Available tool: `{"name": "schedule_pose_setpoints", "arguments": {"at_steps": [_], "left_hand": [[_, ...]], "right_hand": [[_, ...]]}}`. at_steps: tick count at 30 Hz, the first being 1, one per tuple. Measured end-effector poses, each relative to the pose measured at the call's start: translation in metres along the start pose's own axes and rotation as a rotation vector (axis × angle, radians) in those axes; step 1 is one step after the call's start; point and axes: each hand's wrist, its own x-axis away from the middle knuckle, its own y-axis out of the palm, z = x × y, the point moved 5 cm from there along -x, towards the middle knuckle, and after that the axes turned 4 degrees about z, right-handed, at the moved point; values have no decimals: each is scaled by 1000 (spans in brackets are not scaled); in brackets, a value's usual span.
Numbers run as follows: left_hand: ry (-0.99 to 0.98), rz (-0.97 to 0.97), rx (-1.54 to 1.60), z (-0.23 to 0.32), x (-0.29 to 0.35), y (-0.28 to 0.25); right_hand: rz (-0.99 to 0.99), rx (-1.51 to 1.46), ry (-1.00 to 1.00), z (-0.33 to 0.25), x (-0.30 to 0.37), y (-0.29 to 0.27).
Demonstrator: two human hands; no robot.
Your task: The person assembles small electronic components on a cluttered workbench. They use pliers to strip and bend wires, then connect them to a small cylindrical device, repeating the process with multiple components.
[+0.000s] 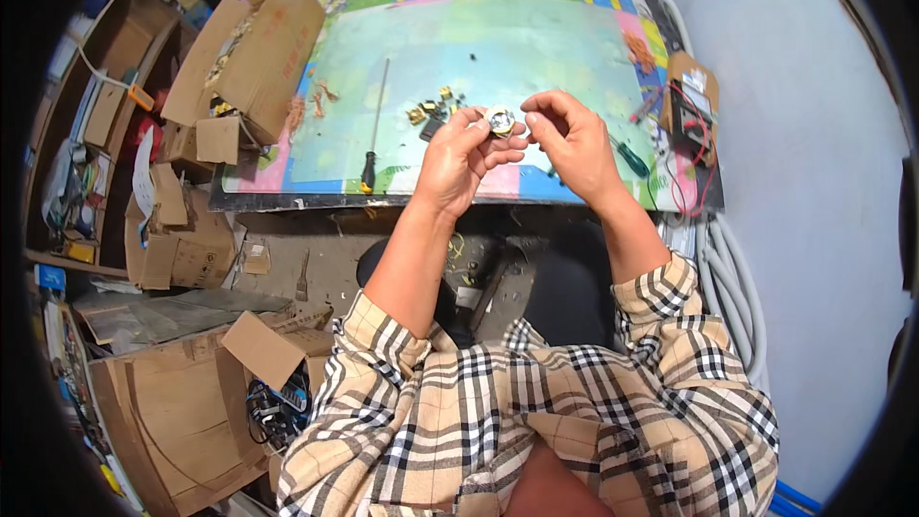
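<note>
My left hand (452, 165) holds a small round part (501, 122), silver and black with a pale rim, between thumb and fingers above the table's near edge. Close on its right is my right hand (576, 151), thumb and forefinger brought together. Whatever those fingertips pinch is too small to make out. Beyond the left hand lies a pile of small black and yellow components (436, 107) on the table mat (383, 33). A long screwdriver (369, 170) with a dark handle rests left of the pile. Right of my right hand is a green-handled tool (630, 159).
Copper wire scraps (637, 53) lie at the mat's right, beside a black meter (687, 124) with red leads. An open cardboard box (278, 43) stands at the table's left. Below left is another box (273, 349) with cables. Grey hoses (732, 297) run along the right wall.
</note>
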Motion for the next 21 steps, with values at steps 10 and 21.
{"name": "schedule_pose_setpoints", "arguments": {"at_steps": [10, 21], "left_hand": [[165, 226, -449, 21, -26, -14], [394, 508, -943, 13, -46, -21]], "right_hand": [[26, 197, -109, 10, -32, 38], [5, 19, 154, 52, -47, 44]]}}
